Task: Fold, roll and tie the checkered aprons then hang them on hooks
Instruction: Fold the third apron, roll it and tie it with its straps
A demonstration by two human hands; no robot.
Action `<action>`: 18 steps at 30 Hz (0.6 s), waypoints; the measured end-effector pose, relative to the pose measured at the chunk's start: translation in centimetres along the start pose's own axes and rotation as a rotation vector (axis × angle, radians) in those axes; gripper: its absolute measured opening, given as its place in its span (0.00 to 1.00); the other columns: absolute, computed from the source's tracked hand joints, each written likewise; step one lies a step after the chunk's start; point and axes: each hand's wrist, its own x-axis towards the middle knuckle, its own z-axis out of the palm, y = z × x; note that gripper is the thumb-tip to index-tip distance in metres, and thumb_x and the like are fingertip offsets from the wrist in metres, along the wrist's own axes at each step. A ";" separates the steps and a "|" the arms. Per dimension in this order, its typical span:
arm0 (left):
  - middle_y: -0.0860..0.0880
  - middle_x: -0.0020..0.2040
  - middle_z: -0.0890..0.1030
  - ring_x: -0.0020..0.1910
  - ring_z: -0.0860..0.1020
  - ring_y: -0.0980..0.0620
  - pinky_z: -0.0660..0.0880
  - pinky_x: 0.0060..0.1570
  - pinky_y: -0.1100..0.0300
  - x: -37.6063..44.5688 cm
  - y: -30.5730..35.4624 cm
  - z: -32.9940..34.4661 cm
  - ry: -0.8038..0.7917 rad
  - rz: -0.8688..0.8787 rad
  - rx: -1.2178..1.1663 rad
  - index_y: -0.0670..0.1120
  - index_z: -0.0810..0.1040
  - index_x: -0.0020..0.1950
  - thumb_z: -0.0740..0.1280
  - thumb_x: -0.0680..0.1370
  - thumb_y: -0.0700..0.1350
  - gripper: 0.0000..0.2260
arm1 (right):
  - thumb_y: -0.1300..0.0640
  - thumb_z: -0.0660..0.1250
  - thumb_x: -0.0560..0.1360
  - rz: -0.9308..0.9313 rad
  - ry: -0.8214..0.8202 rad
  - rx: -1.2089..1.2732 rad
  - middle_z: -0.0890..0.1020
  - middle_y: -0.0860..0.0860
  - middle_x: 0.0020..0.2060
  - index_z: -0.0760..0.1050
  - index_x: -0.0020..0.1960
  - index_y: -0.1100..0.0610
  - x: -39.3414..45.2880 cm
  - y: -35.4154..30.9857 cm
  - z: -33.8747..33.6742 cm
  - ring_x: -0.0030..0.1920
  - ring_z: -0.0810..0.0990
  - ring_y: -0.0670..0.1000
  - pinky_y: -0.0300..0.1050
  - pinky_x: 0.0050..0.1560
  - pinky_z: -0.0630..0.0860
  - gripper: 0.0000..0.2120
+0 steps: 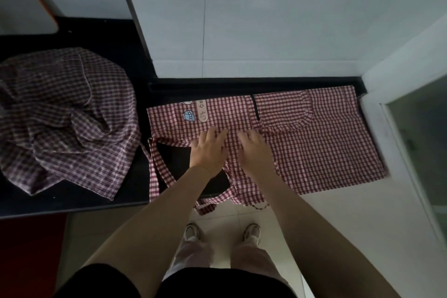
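Head view: a red-and-white checkered apron [314, 138] lies spread flat on a dark table [135, 191], with its right part reaching to the table's right end beside a white door frame [391, 128]. The apron's near right corner overhangs the table's front edge. Its far edge lies just short of the white wall [266, 19] behind the table. A printed patch [196, 111] with a small blue drawing sits on the apron's left part.

The left hand [209, 150] and the right hand [254, 150] press palms down, side by side, on the apron's near middle. Each grip is flat and spread, with the fingers extended and closed on nothing. 2 apron straps [154, 172] trail over the front edge toward the tiled floor [242, 215], one looping below the hands.

A strip of bare table shows between the straps and the left hand. On the left, a heap of crumpled checkered aprons [63, 118] takes up most of that side of the table, close to the spread apron's left edge. 2 shoes [192, 231] stand on the floor below.
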 end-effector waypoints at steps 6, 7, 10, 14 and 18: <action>0.48 0.81 0.39 0.79 0.40 0.43 0.45 0.76 0.41 2.0 -0.1 0.6 -0.314 -0.170 0.147 0.53 0.42 0.81 0.48 0.83 0.61 0.30 | 0.53 0.66 0.78 0.523 -0.262 -0.108 0.76 0.55 0.59 0.66 0.67 0.58 -0.7 5.5 -1.9 0.58 0.78 0.56 0.52 0.59 0.77 0.21; 0.47 0.81 0.41 0.80 0.42 0.42 0.45 0.76 0.41 2.4 0.5 0.3 -0.313 -0.214 0.169 0.52 0.44 0.81 0.49 0.83 0.60 0.29 | 0.55 0.65 0.79 0.524 -0.350 -0.085 0.78 0.54 0.55 0.69 0.65 0.58 -0.8 6.4 -2.3 0.54 0.79 0.54 0.50 0.56 0.78 0.16; 0.43 0.77 0.60 0.76 0.57 0.41 0.55 0.73 0.42 2.6 2.6 0.0 -0.119 -0.261 0.327 0.48 0.62 0.76 0.54 0.82 0.56 0.24 | 0.61 0.62 0.78 0.564 -0.371 0.200 0.77 0.51 0.42 0.73 0.52 0.57 -0.7 8.3 -3.2 0.40 0.77 0.51 0.44 0.38 0.75 0.04; 0.46 0.68 0.70 0.67 0.67 0.44 0.64 0.67 0.47 2.0 7.1 1.8 -0.017 -0.115 0.208 0.49 0.71 0.68 0.60 0.79 0.54 0.19 | 0.67 0.61 0.77 0.762 -0.224 0.903 0.76 0.53 0.36 0.73 0.48 0.58 0.1 10.6 -5.7 0.36 0.77 0.52 0.44 0.36 0.75 0.05; 0.40 0.79 0.52 0.77 0.53 0.38 0.59 0.73 0.43 1.8 9.7 3.6 -0.208 -0.211 0.168 0.49 0.54 0.78 0.67 0.74 0.63 0.39 | 0.63 0.60 0.80 0.845 -0.242 1.625 0.70 0.52 0.30 0.73 0.49 0.61 0.3 14.7 -9.0 0.28 0.69 0.49 0.46 0.33 0.70 0.04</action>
